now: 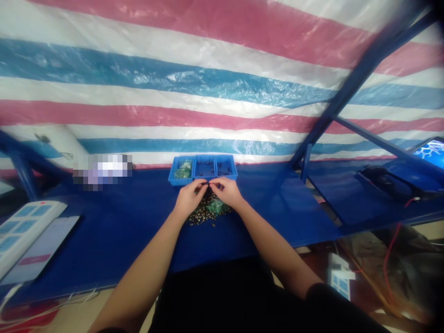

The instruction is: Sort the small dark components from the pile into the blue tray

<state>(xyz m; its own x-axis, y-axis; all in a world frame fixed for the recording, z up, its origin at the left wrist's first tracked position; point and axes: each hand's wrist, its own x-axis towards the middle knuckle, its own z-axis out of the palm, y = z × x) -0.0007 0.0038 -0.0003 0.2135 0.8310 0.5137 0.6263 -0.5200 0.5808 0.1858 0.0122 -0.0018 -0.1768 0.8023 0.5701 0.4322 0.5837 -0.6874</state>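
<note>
My left hand point(189, 199) and my right hand point(227, 192) meet over the blue table, their fingertips pinching a small black part point(208, 184) between them. Directly below the hands lies a loose heap of small green circuit boards with black and gold components point(208, 210), partly hidden by my palms. Just beyond my fingertips stands a blue plastic tray point(178, 183) with three compartments. Green boards point(183, 169) fill its left compartment, and small black parts point(204, 169) lie in the middle one and the right one.
The blue table top point(114, 231) extends both ways. A white power strip point(31, 236) lies at the left, and a pixelated patch point(102, 171) sits behind it. A dark device point(385, 182) lies at the right, under a blue metal frame point(357, 88), before a striped tarpaulin point(173, 78).
</note>
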